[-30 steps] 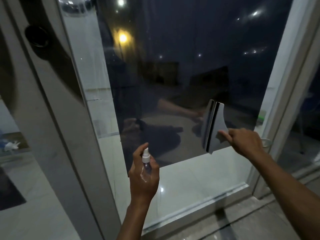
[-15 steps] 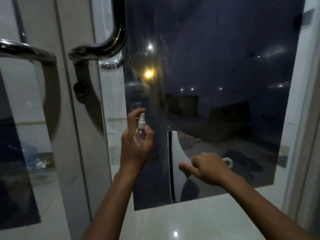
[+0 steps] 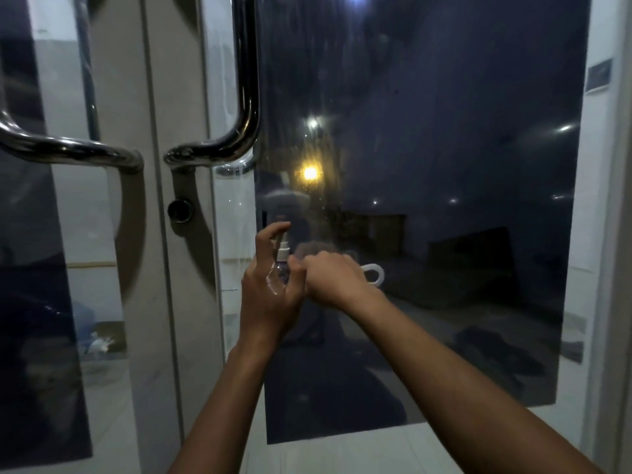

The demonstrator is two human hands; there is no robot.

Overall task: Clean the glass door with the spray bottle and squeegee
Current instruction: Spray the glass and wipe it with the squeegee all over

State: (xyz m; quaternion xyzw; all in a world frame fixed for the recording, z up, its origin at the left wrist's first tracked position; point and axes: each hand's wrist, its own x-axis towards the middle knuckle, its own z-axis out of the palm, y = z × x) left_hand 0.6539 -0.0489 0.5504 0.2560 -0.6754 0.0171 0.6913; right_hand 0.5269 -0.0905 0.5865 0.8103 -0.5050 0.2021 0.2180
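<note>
Head view: left hand grips a small clear spray bottle, fingers curled round the body, index finger raised over the white nozzle, which sits close to the glass door. Right hand sits just right of it, the two hands touching or nearly so, fingers curled tight. Only the white loop of the squeegee shows past the knuckles; the blade is hidden, so I can't tell if it's on the glass. Risks: hands are crowded, so a press on the nozzle likely wets the right knuckles rather than the pane; a wet grip could let the squeegee slip. Nozzle this close would probably give one dense wet spot that runs down. Edges: curved metal door handle sits up-left, its lower end close above the left hand, and a second handle farther left; a leftward stroke would meet the door frame quickly. Open room is right and upward across the dark pane, also down toward the bottom edge.
</note>
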